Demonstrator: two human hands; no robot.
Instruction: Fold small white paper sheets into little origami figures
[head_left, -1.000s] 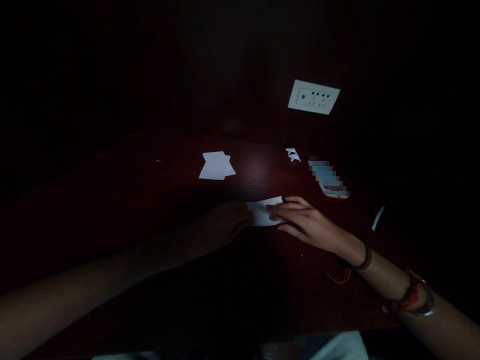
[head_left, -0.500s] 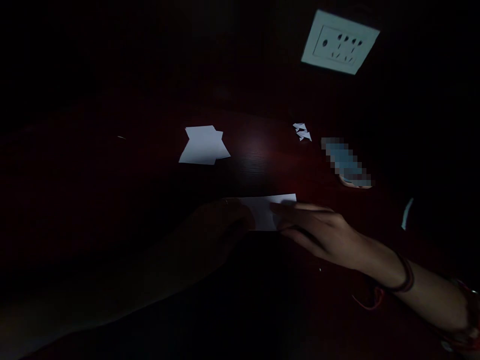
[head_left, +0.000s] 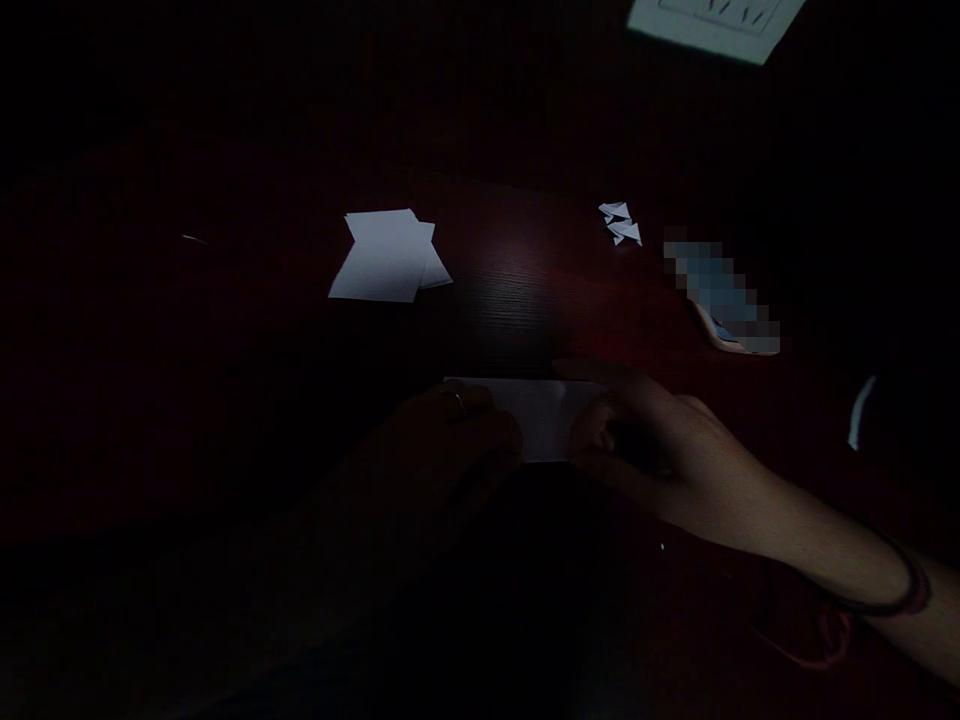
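A small white rectangle of paper [head_left: 546,415] lies on the dark table between my hands, its long side running left to right. My left hand [head_left: 457,430], ringed on one finger and deep in shadow, holds the paper's left part with bent fingers. At the right end, my right hand [head_left: 660,440] grips the paper, thumb by the near edge and fingers curved round the far edge. Shadow hides the exact contact of the fingertips. Farther back sits a small pile of white paper sheets [head_left: 386,255]. Two little folded paper pieces [head_left: 621,222] lie to its right.
A phone [head_left: 724,300], partly pixelated, lies at the back right. A white wall socket [head_left: 720,25] shows at the top edge. A pale curved strip [head_left: 861,413] is at the far right, and a reddish cord [head_left: 817,660] lies below my right wrist. Lighting is very dim.
The view has tilted down, so the socket has slid up partly out of frame. My right hand has shifted from flat fingers on the paper to curling round its right end.
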